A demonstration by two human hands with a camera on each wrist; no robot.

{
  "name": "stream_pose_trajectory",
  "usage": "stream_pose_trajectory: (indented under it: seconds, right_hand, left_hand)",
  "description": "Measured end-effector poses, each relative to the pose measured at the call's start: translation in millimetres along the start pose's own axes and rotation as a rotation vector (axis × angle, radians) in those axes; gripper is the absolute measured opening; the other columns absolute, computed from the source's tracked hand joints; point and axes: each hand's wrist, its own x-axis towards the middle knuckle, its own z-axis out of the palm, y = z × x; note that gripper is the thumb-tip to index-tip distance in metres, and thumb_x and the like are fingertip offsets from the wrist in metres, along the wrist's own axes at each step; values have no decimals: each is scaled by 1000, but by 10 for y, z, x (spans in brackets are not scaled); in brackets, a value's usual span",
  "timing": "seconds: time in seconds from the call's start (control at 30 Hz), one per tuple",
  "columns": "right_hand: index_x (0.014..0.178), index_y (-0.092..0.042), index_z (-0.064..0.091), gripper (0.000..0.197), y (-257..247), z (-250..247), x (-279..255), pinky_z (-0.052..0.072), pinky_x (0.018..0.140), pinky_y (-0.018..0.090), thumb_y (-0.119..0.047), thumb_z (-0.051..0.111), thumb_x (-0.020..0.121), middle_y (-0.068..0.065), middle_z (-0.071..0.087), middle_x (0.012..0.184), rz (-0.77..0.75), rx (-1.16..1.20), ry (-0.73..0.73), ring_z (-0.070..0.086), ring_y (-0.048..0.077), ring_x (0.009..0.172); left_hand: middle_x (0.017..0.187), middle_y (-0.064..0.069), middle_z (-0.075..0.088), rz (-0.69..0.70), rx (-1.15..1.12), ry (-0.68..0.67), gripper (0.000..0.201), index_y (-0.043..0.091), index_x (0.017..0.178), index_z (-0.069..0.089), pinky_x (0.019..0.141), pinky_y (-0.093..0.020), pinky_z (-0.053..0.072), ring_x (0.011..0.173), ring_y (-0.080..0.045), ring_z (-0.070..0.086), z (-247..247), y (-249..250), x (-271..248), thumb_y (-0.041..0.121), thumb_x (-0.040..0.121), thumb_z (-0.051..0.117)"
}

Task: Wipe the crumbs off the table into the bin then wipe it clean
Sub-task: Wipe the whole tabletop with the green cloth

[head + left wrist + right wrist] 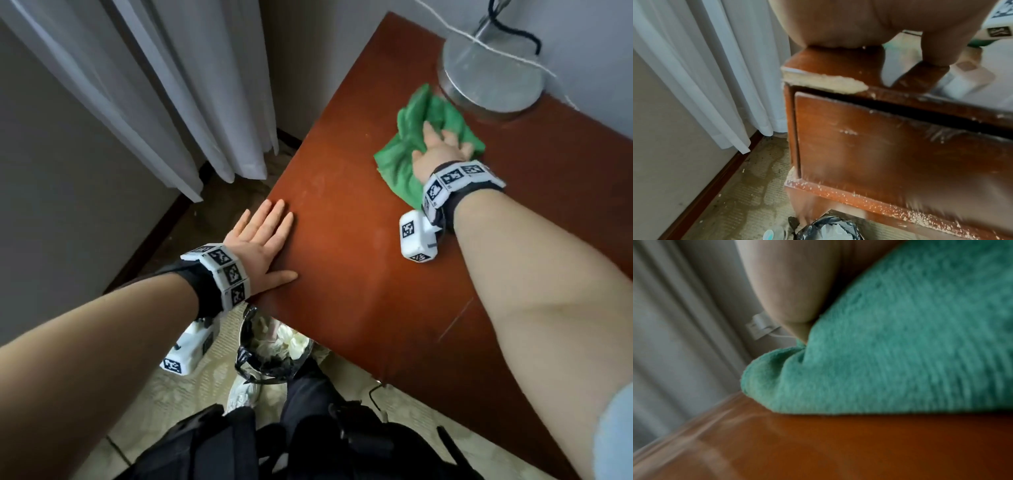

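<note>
The reddish-brown wooden table (342,246) fills the right side of the head view. My left hand (269,229) lies flat and open on its near left corner, fingers straight. My right hand (442,144) presses with spread fingers on a crumpled green cloth (400,164) at the far part of the top, next to the lamp base. In the right wrist view the cloth (900,353) bunches under my palm (789,288) on the wood (838,447). A bin (270,356) lined with a black bag stands on the floor below the near left corner. Pale crumbs (859,199) lie on the table's lower ledge.
A round metal lamp base (493,78) with a white and a black cord stands at the far right of the top. White curtains (154,102) hang to the left. The table's corner veneer (824,82) is chipped. A drawer front (890,154) faces me. My legs and a dark bag are below.
</note>
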Motion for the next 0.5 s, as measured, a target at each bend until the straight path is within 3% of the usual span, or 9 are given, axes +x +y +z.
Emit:
stream_pose_trajectory:
  seconds: [0.1, 0.17, 0.23, 0.3, 0.4, 0.5]
  right_hand:
    - [145, -41, 18, 55, -473, 146, -103, 25, 110, 44, -27, 36, 95, -6, 14, 155, -319, -37, -27, 15, 30, 138]
    - [144, -41, 21, 57, -607, 264, -357, 24, 111, 42, -23, 38, 93, -6, 16, 155, -490, -67, -38, 14, 30, 138]
    - [144, -40, 25, 58, -617, 404, -692, 22, 113, 41, -19, 41, 92, -6, 18, 155, -653, -93, -94, 15, 30, 137]
    - [141, -40, 32, 62, -571, 529, -1092, 19, 114, 38, -9, 43, 89, -8, 22, 153, -837, -101, -202, 17, 28, 135]
    - [137, -36, 42, 63, -485, 606, -1714, 10, 110, 26, 1, 41, 86, -9, 30, 150, -1076, -206, -426, 21, 24, 133]
    - [136, -29, 45, 57, -207, 500, -1985, 8, 105, 16, 3, 42, 88, -4, 39, 145, -1056, -177, -436, 26, 21, 132]
  left_hand:
    - [144, -1, -38, -11, -177, 31, 106, 15, 135, -32, 112, -32, -15, 137, -17, -29, -29, -63, -52, 57, 85, 51]
    - [150, -10, -31, -113, -373, 92, 114, 11, 143, -22, 114, -34, -11, 141, -24, -22, -102, -158, -144, 39, 80, 69]
    - [152, -14, -25, -225, -481, 140, 114, 9, 146, -15, 115, -37, -8, 143, -27, -18, -180, -289, -285, 17, 76, 75]
    - [154, -13, -19, -268, -478, 171, 105, 8, 147, -9, 115, -36, -6, 143, -27, -15, -250, -386, -413, 1, 77, 68]
    - [156, -11, -14, -224, -416, 181, 94, 8, 148, -6, 115, -35, -5, 144, -26, -12, -300, -411, -497, -8, 79, 55]
    - [156, -10, -12, -125, -372, 218, 85, 9, 149, -3, 115, -36, -4, 144, -28, -12, -249, -226, -475, -3, 85, 52]
